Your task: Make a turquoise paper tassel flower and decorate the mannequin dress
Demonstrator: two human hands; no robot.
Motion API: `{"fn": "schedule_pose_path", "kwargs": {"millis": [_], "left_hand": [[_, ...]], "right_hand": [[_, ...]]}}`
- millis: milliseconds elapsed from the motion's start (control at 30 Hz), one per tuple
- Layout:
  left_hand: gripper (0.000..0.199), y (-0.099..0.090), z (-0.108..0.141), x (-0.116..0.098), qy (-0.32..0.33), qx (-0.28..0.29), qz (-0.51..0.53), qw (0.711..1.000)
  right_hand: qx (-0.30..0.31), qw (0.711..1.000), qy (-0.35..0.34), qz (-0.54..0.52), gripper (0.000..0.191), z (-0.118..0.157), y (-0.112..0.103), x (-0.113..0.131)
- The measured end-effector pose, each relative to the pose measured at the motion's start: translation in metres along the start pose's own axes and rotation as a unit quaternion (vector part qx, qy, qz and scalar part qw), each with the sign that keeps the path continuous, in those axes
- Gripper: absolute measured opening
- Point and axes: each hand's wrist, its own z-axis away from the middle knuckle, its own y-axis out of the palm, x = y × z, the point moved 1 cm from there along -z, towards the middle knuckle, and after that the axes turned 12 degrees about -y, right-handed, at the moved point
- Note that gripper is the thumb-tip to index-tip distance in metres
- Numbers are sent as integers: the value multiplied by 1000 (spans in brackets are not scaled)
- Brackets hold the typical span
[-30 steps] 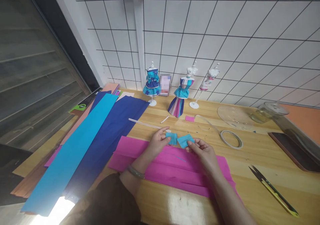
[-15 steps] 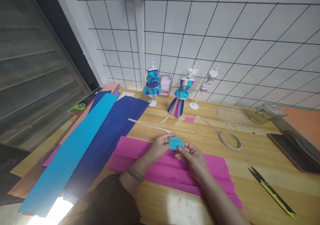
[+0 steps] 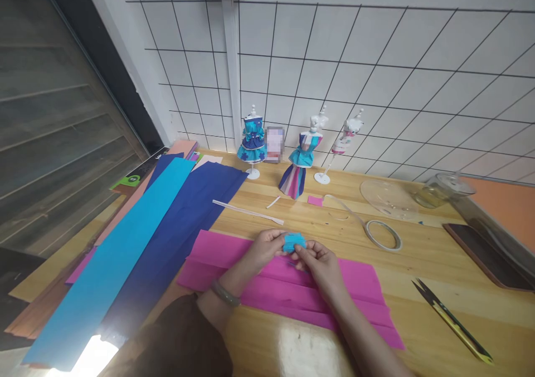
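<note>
My left hand (image 3: 267, 247) pinches the left edge of a small light-blue pleated piece (image 3: 294, 242). Its right side is gripped between the thumb and fingers of my right hand (image 3: 321, 261). Both hands are above a large creased magenta sheet (image 3: 359, 279) lying on the wooden table (image 3: 422, 332). Beyond the hands lie a long pale strip (image 3: 246, 212) and a short white strip (image 3: 273, 202). A small pink piece (image 3: 315, 201) sits near a roll of tape (image 3: 383, 235).
Light-blue (image 3: 125, 243) and dark-blue sheets (image 3: 188, 221) cover the left side. Three small dress forms (image 3: 253, 143) stand by the wall. At right are yellow-handled snips (image 3: 453, 321), a dark phone-like slab (image 3: 489, 257), a clear dish (image 3: 387, 198) and a glass jar (image 3: 438, 192).
The light-blue piece looks more gathered between my hands, with my left fingers now closed on its edge. The whole view has shifted slightly.
</note>
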Motion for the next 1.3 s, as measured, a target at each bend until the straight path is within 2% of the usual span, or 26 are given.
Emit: {"fn": "schedule_pose_path", "kwargs": {"millis": [167,300,500,767,900,1100,1300], "left_hand": [[48,0,3,-2,-2,-2,3,1000],[43,0,3,0,3,19,-22,1000],[39,-3,-1,4,-4,-12,-34,999],[37,-7,-2,6,9,-24,-25,999],[36,-7,-4,5,18,-28,-36,999],[32,-4,-5,6,32,-12,-54,998],[34,2,-1,4,28,7,-59,998]], "right_hand": [[-6,1000,-3,14,33,-1,0,-2],[-5,1000,-5,23,35,-1,0,-2],[-3,999,-4,39,38,-1,3,2],[16,998,-19,63,36,-2,-3,-2],[-17,997,-50,62,37,-5,-7,1],[5,997,-61,48,36,-4,-3,7],[-21,995,-83,51,32,-3,-4,3]]}}
